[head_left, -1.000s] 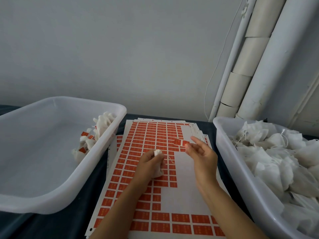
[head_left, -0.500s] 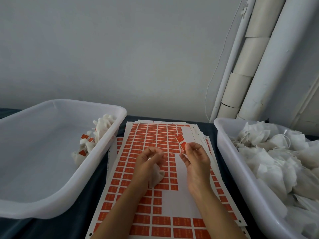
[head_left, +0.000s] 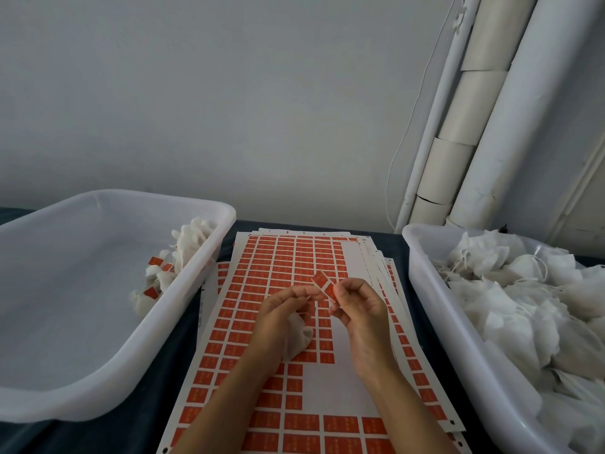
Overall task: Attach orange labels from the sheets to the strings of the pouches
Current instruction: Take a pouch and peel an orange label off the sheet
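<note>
Over the middle of the desk [head_left: 154, 430], the two hands are meeting above the stack of label sheets [head_left: 262, 290]. The right hand [head_left: 360, 309] is pinching an orange label [head_left: 324, 285] between its thumb and forefinger; the label is sticking up and to the left out of the fingers [head_left: 339, 291], tilted, with its free end clear of the sheet below. The left hand [head_left: 281, 317] is curling its fingers toward the same spot, its fingertips lying just beside the lower edge of the label. A white pouch [head_left: 299, 335] is tucked under the palm of that hand, hanging down against the sheet, gripped by the lower fingers. A thin string seems to be running between the left fingertips and the label, but it is too fine to tell whether it is touching the label.

The top sheet is showing rows of orange labels, with a bare white patch under and to the right of the hands.

At the left edge of the desk a white tub [head_left: 108, 381] is holding a few labelled pouches [head_left: 183, 253] heaped in its far right corner. At the right edge a second white tub [head_left: 458, 342] is holding a pile of unlabelled pouches [head_left: 523, 299].
</note>
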Demonstrator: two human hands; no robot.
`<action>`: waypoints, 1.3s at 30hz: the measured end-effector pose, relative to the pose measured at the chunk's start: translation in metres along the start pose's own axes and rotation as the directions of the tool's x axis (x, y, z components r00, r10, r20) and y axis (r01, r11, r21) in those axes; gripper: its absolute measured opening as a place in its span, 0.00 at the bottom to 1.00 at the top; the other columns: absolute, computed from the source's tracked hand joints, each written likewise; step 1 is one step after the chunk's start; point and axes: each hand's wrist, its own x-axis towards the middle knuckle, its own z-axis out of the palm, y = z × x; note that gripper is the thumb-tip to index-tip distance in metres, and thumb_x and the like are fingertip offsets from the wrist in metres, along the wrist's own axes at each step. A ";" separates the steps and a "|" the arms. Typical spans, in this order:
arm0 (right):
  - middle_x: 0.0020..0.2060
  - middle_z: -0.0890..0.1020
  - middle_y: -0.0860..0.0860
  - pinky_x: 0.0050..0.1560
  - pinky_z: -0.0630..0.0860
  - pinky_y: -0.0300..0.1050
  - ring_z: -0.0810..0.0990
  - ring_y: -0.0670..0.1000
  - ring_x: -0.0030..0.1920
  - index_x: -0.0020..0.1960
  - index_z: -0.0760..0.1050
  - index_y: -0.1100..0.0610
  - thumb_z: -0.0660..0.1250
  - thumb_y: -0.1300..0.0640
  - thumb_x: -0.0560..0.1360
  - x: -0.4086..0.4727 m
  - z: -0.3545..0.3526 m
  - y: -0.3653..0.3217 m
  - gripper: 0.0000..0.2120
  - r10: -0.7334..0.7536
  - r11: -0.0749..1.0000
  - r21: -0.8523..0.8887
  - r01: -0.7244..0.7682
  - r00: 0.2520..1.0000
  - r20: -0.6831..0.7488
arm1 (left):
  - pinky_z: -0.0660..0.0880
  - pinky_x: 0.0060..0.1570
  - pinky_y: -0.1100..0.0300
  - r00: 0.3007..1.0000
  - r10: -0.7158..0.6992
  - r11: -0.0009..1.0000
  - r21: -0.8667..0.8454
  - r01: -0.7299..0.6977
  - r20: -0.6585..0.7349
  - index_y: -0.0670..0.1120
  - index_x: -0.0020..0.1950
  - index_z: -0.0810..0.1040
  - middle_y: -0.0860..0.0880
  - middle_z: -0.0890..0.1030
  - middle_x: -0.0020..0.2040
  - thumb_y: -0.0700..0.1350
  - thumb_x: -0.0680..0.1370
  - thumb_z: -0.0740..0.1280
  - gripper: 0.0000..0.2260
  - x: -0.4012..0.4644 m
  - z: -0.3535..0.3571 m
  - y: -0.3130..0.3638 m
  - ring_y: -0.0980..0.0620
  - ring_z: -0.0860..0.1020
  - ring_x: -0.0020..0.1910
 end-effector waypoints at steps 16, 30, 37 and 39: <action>0.40 0.83 0.40 0.41 0.78 0.32 0.82 0.41 0.45 0.47 0.76 0.50 0.70 0.60 0.72 0.001 0.001 -0.002 0.07 -0.132 0.941 -0.306 0.144 0.989 0.061 | 0.77 0.38 0.66 0.997 0.035 0.981 0.187 -0.048 0.074 0.56 0.41 0.85 0.55 0.84 0.38 0.40 0.80 0.60 0.18 -0.005 0.003 0.001 0.57 0.81 0.38; 0.40 0.81 0.39 0.39 0.76 0.28 0.80 0.38 0.43 0.44 0.75 0.47 0.71 0.58 0.72 0.001 0.001 0.001 0.07 -0.175 0.896 -0.410 0.172 0.984 0.031 | 0.77 0.43 0.61 0.993 0.027 0.982 0.183 -0.048 0.114 0.51 0.55 0.82 0.50 0.84 0.46 0.35 0.80 0.59 0.16 -0.002 0.001 -0.004 0.51 0.80 0.40; 0.39 0.81 0.39 0.39 0.76 0.28 0.79 0.38 0.44 0.44 0.75 0.47 0.70 0.57 0.72 0.002 0.000 0.003 0.07 -0.191 0.896 -0.407 0.176 0.981 0.002 | 0.78 0.37 0.63 0.994 0.009 0.987 0.161 -0.028 0.113 0.52 0.55 0.82 0.46 0.84 0.41 0.35 0.80 0.58 0.17 -0.002 0.001 -0.004 0.54 0.79 0.34; 0.39 0.81 0.39 0.39 0.75 0.27 0.79 0.37 0.44 0.44 0.75 0.47 0.70 0.57 0.72 0.002 0.000 0.003 0.07 -0.197 0.895 -0.408 0.179 0.980 -0.004 | 0.78 0.38 0.62 0.993 0.004 0.986 0.163 -0.024 0.118 0.51 0.57 0.81 0.45 0.84 0.41 0.35 0.80 0.58 0.17 -0.002 0.001 -0.005 0.54 0.79 0.34</action>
